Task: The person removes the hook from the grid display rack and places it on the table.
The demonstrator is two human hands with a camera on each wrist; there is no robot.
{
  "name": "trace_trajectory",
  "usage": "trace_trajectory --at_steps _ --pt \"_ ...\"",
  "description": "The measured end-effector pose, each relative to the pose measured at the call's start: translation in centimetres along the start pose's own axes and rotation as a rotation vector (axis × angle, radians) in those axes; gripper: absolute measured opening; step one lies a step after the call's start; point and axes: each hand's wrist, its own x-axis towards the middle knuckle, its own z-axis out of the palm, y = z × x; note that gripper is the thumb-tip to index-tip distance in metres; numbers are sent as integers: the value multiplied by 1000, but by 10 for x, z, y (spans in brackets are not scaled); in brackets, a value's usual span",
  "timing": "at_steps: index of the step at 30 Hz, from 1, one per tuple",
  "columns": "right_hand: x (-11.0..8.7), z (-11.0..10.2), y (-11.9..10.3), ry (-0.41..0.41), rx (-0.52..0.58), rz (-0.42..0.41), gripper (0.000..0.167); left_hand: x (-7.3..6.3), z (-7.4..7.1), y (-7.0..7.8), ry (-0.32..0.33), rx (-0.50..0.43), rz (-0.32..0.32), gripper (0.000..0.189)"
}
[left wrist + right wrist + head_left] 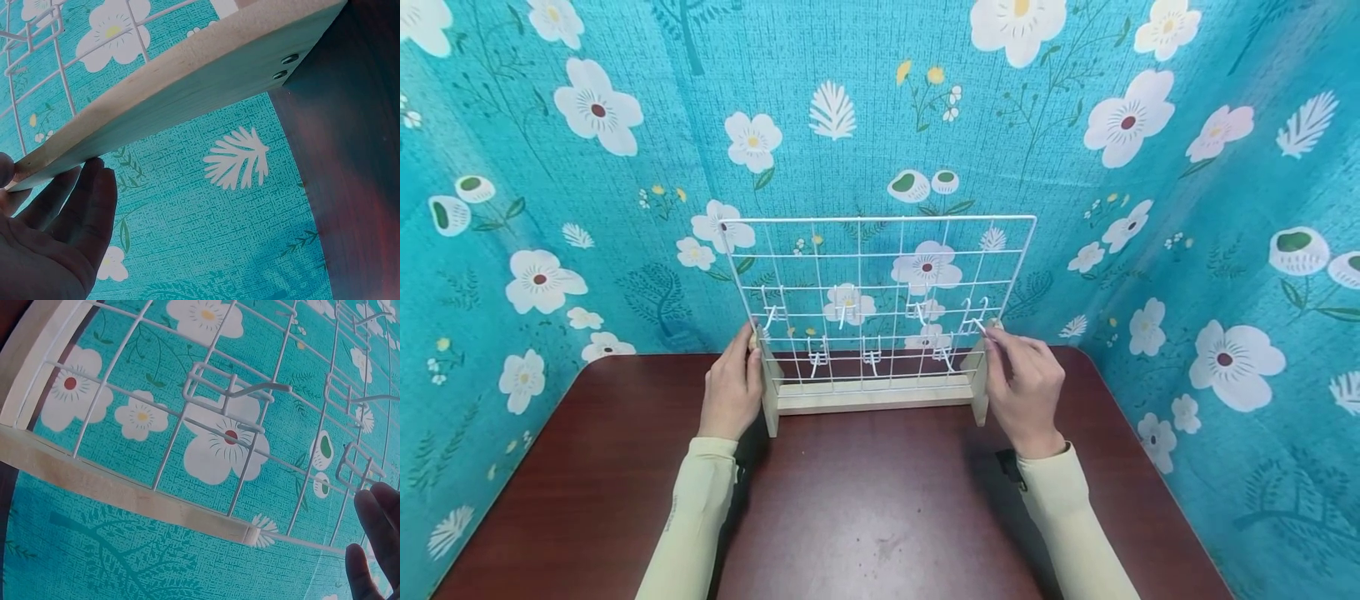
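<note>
A white wire grid panel [880, 218] stands upright in a wooden stand [872, 402] near the back of the table. My left hand [730, 392] holds the upper end of the stand's left side board; in the left wrist view the fingers [90, 200] press its outer face. At the grid's right edge, my right hand [1028, 387] pinches a white wire hook [976, 323], whose prongs rise over a horizontal wire. Whether that hook is seated is unclear. Several similar hooks hang in two rows, among them a lower hook [871, 357] and an upper hook [231, 394].
A dark red-brown table [865, 508] carries the stand. Behind and on both sides hangs a turquoise floral cloth [880, 100], close to the table's back edge.
</note>
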Motion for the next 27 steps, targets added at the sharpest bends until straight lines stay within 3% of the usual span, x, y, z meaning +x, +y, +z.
trace_trajectory --at_steps 18,27 --pt "-10 2 -8 -51 18 20 14 0 0 0 14 -3 25 48" --pt "-15 7 -11 -81 20 -36 12 0 0 -1 20 3 25 48"
